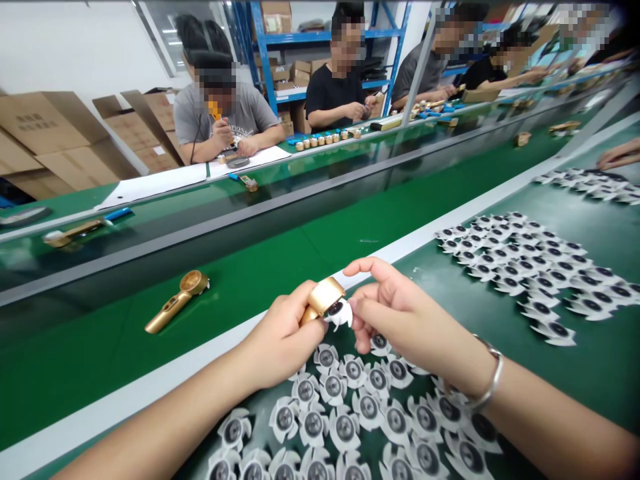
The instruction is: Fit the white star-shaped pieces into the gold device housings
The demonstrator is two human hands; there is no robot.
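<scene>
My left hand (280, 343) grips a gold handheld device (323, 298) by its body, head end pointing right. A white petal-shaped sticker with a dark round centre (340, 313) sits at the device's head. My right hand (400, 313) pinches at that sticker with thumb and fingers; a metal bracelet (487, 380) circles its wrist. Both hands hover above several matching stickers (350, 413) spread on the green work surface just below.
A second gold device (176, 301) lies on the green conveyor belt (280, 267) to the left. More sticker groups (530, 267) lie at right. Other people sit across the line with gold parts, papers and cardboard boxes (55, 137) behind.
</scene>
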